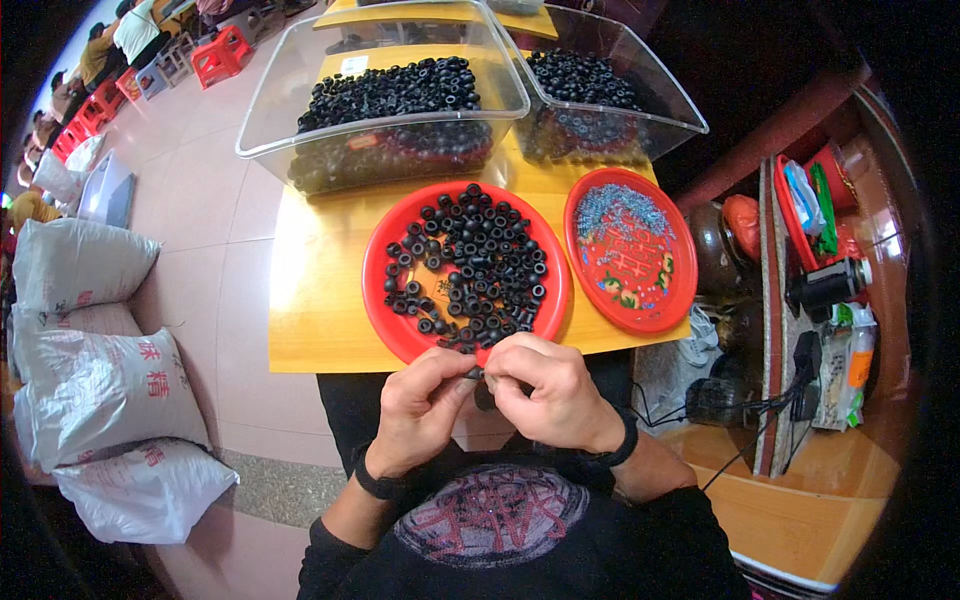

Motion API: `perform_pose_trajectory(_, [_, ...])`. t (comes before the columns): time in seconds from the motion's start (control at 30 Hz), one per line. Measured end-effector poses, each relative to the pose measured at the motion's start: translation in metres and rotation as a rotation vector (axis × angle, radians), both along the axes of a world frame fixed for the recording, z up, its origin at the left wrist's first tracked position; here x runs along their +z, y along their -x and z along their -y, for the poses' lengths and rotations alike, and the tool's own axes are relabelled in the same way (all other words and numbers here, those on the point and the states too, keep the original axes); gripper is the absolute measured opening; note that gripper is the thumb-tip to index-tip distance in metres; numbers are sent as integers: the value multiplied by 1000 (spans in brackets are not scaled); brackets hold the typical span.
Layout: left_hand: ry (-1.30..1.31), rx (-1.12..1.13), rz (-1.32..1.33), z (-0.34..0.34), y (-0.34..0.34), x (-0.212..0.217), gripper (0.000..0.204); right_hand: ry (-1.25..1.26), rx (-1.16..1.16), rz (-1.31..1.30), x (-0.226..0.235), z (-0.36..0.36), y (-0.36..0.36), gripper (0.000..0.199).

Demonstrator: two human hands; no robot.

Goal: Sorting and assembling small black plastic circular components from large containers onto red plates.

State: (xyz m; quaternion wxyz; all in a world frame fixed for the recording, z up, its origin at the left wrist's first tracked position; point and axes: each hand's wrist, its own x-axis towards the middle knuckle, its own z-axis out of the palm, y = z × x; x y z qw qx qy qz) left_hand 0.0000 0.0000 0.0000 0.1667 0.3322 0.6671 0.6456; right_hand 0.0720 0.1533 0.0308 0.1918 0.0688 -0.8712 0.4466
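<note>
At the near edge of the yellow table, both my hands meet in front of a red round tray (376, 300) that holds many small black ring-like parts (485, 250). My left hand (420, 405) pinches one small black part (474, 373) between thumb and forefinger. Close beside it, my right hand (550, 385) has its fingertips pressed together; what they grip is too small to make out. To the right lies a second red tray (685, 285), flower-patterned, with a heap of tiny clear bluish pieces (620, 210).
Two clear plastic bins (262, 120) (680, 110) with more black parts stand at the table's (320, 330) back. White sacks (110, 390) are stacked on the floor at left. A shelf (770, 400) with cables, jars and packets is at right. People sit by red stools (220, 58) far left.
</note>
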Motion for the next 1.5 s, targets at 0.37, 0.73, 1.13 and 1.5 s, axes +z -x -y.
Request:
perform_pose_trajectory(0.37, [37, -28, 41, -2, -2, -9, 16, 304, -48, 317, 1, 2, 0, 3])
perform_pose_trajectory(0.73, [76, -88, 194, -1, -6, -9, 17, 223, -56, 207, 0, -2, -1, 4])
perform_pose_trajectory(1.13, [40, 13, -193, -8, -6, -4, 20, 17, 49, 99, -5, -5, 3, 7])
perform_pose_trajectory(1.5, [102, 91, -105, -7, -9, -4, 15, 24, 34, 90, -8, -4, 10, 8])
